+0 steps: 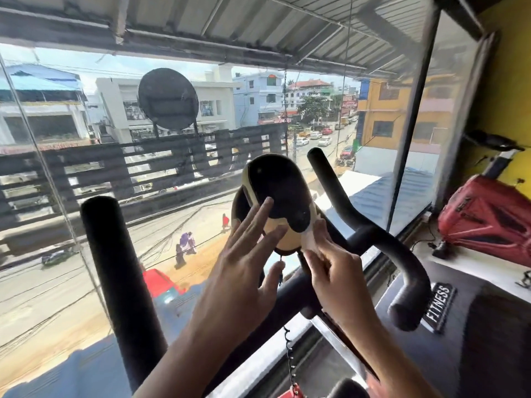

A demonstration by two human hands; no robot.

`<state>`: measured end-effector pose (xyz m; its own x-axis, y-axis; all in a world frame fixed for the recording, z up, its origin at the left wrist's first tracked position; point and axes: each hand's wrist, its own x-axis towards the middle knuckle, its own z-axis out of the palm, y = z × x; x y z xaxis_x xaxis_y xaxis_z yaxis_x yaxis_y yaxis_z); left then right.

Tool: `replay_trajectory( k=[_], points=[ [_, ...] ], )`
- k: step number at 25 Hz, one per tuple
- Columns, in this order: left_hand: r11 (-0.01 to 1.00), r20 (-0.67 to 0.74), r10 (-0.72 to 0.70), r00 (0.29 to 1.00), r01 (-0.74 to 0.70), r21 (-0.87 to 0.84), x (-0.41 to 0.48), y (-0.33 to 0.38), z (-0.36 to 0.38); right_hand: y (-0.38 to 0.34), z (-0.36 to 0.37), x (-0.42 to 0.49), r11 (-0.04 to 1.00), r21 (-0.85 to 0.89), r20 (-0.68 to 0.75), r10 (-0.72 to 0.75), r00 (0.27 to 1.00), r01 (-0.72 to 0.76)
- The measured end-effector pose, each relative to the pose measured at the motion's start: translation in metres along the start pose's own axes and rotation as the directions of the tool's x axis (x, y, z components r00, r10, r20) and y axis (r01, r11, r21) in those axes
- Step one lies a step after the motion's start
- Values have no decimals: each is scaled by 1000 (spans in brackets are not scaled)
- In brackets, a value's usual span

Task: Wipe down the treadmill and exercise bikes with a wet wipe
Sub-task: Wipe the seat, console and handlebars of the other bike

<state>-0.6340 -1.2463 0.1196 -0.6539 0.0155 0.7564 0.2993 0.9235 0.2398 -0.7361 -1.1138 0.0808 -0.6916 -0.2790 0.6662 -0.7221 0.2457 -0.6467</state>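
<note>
Two hands are touching the bike's oval console (280, 191) (glossy black, cream): left hand (244, 277) laying straight fingers flat, right hand (336, 274) pinching a thin white wet wipe (311, 240) at its lower edge.

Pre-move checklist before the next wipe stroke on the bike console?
1. Wet wipe pinched in right hand: ok.
2. Wet wipe touching console: ok, at its lower right edge.
3. Left hand steadying console: ok, straight fingers lie on its face.
4. Wipe moist enough: cannot tell.
5. Handlebars already wiped: cannot tell.
</note>
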Motion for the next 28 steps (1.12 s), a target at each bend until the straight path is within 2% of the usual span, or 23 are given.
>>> replay_trajectory(
  k=[2, 4, 6, 8, 11, 14, 17, 19, 21, 22, 23, 25, 26, 28],
  points=[
    [996, 38, 68, 997, -70, 47, 6, 0, 6, -3, -9, -5, 999, 45, 27, 20, 999, -21],
    [991, 59, 127, 990, -129, 38, 18, 7, 12, 0, -27, -1, 980, 176, 113, 77, 991, -96],
    [992, 82, 128, 988, -129, 0, 33, 17, 18, 7, -47, 11, 936, 294, 145, 158, 977, -195],
    [997, 109, 78, 991, -75, -30, 54, 29, 30, 21, -73, 31, 907, 341, 120, 219, 968, -247],
    [1000, 120, 8, 993, -9, 13, 96, 47, 59, 51, -110, 70, 870, 407, 91, 266, 960, -279],
    [985, 85, -170, 982, 171, -5, 139, 58, 96, 87, -126, 114, 854, 436, 65, 286, 956, -285],
    [935, 12, -355, 935, 354, 22, 177, 45, 137, 121, -114, 160, 903, 385, -19, 211, 977, -188],
    [899, 35, -392, 920, 374, 230, 188, 26, 157, 133, -94, 188, 943, 321, -86, 125, 988, -92],
    [816, 75, -418, 905, 338, 469, 195, 13, 173, 140, -72, 217, 958, 284, -112, 8, 994, 24],
    [800, 82, -425, 902, 332, 500, 197, 9, 177, 139, -59, 231, 959, 274, -67, -53, 996, 69],
    [803, 85, -430, 899, 338, 490, 197, 6, 180, 138, -47, 242, 958, 271, 31, -104, 994, 92],
    [816, 107, -451, 886, 362, 451, 198, -1, 188, 139, -29, 257, 957, 271, 280, -182, 943, 105],
    [826, 122, -460, 880, 373, 422, 197, -5, 190, 143, -25, 263, 953, 286, 340, -201, 919, 103],
    [839, 130, -463, 877, 386, 384, 195, -13, 195, 155, -29, 260, 931, 358, 344, -201, 917, 70]
  ],
)
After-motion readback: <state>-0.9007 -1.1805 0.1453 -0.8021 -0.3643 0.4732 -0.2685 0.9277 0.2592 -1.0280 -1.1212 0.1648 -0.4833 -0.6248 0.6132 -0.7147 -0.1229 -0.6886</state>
